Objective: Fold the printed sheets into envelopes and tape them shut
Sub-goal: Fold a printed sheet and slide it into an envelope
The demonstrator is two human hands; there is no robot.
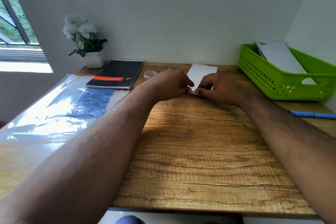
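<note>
Text in frame: barely any legible.
Black notebook (116, 75), upper left of centre: red band with a white brand word, small white lines beside it, all too blurred to read. Plastic sleeve (60, 107) at left shows dark printed lines, unreadable under glare.

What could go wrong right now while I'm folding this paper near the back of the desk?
Both hands, left hand and right hand, pinch only the near edge of the white paper, so the far end could slide and the crease may come out crooked. The tape roll sits right behind your left wrist and might get knocked. The blue pen lies near the desk's right edge, so an elbow could push it off.
</note>
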